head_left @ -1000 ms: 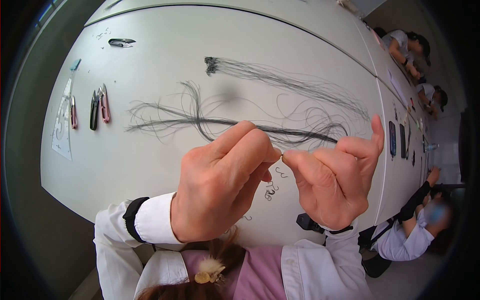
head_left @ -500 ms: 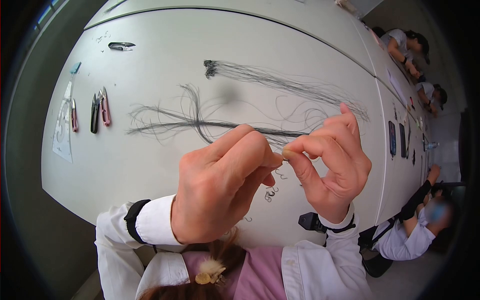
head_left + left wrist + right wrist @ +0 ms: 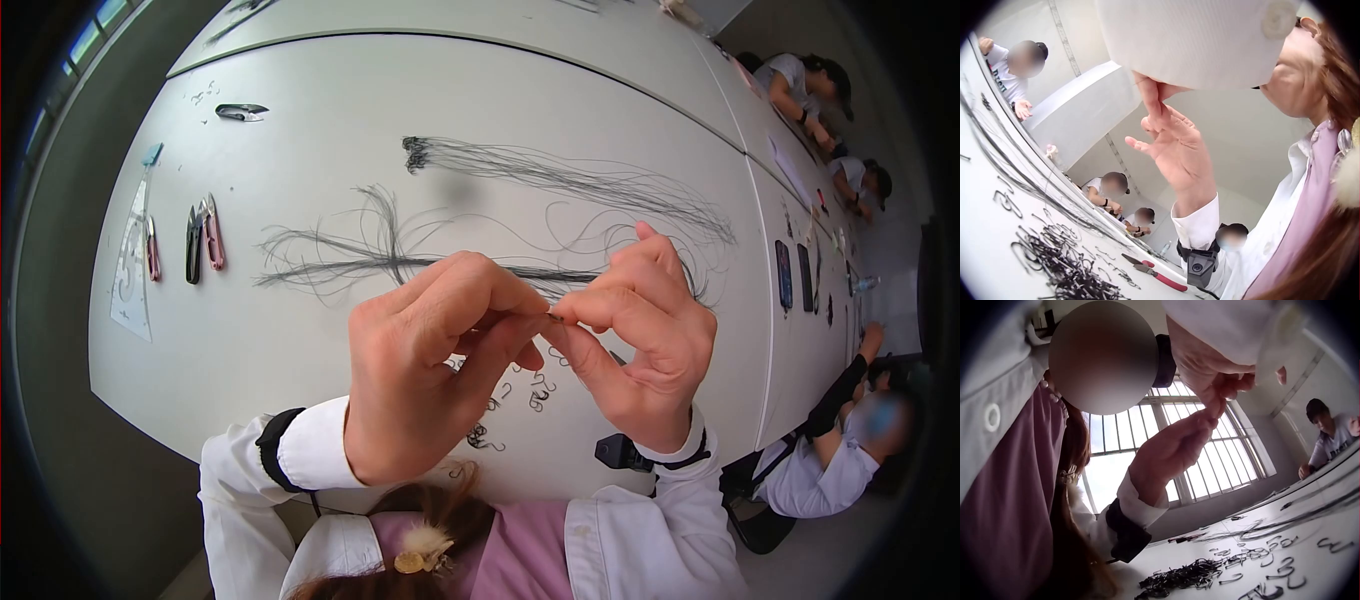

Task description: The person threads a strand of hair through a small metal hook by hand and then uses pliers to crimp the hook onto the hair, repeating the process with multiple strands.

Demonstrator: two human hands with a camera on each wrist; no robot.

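Note:
Above the table, the left hand (image 3: 430, 365) and right hand (image 3: 645, 340) meet fingertip to fingertip. Both pinch a tiny dark piece (image 3: 553, 317), mostly covered by the fingers; it looks like a small hook. Below the hands, loose dark hooks (image 3: 540, 392) lie on the table, and the left wrist view shows a dense pile of them (image 3: 1066, 265). Behind the hands stretches a bundle of dark strands (image 3: 500, 264), partly hidden by them. Farther back lies a second bundle (image 3: 580, 180) with hooks clustered at its left end (image 3: 415, 155).
On the left side of the table (image 3: 300, 100) lie black snips (image 3: 193, 245), pink-handled snips (image 3: 213, 235), another small pair (image 3: 153, 248) and a clear triangular ruler (image 3: 130, 280). More snips (image 3: 242, 112) lie farther back. Phones (image 3: 784, 275) and several seated people are at the right.
The right hand's thumb and index finger have shifted left and now meet the left fingertips at the small piece. The view has tilted slightly, showing more hooks beneath the hands.

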